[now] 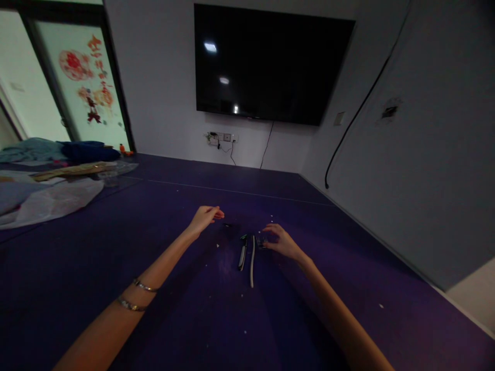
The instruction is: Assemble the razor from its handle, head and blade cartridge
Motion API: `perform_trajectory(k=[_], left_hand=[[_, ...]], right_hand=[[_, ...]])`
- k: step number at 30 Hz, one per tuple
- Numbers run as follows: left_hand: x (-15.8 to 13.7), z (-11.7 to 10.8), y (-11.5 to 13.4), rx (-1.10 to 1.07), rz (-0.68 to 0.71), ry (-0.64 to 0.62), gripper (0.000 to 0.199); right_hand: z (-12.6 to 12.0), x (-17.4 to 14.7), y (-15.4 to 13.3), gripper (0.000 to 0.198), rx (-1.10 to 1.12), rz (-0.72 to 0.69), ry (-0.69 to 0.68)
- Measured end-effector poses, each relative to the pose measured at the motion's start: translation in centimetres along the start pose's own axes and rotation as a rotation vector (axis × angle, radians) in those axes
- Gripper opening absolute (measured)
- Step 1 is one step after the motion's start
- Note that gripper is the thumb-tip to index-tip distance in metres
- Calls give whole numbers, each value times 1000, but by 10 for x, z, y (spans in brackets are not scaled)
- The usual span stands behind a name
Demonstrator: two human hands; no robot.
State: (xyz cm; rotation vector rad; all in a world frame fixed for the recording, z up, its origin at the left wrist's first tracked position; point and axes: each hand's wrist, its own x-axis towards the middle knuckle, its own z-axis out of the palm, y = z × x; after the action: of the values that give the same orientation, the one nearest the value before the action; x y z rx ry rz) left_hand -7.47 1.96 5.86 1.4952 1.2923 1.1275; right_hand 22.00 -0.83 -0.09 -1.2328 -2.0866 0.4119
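- Left hand (206,216) hovering mid-frame, fingers bunching narrow; can't tell if holding anything. Small black piece (227,225) lying just beside it.
- Right hand (282,242) curving right of center, thumb and forefinger spreading apart near small clear piece (261,242); contact unclear.
- Slim black-and-grey tool (243,255) and pale, slightly bent strip (252,264) lying side by side, lower center, on purple surface (185,330).

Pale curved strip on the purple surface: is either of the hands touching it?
No, the pale strip lies apart, with a visible gap to both the left hand and the right hand.
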Motion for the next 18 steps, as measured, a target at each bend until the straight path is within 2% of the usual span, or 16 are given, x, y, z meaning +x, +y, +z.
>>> perform_trajectory(k=[4, 7, 9, 12, 18], left_hand=[[4, 1, -9, 45, 20, 4, 33], [11, 0, -22, 186, 122, 37, 29], [16, -1, -33, 343, 224, 74, 25], [22, 0, -50, 538, 290, 96, 23], [26, 8, -73, 644, 297, 82, 20]], right_hand=[[9, -6, 13, 60, 16, 40, -53], [15, -8, 20, 65, 12, 48, -62], [17, -8, 22, 65, 5, 52, -64], [16, -7, 24, 60, 17, 46, -63], [16, -7, 30, 48, 40, 37, -57]])
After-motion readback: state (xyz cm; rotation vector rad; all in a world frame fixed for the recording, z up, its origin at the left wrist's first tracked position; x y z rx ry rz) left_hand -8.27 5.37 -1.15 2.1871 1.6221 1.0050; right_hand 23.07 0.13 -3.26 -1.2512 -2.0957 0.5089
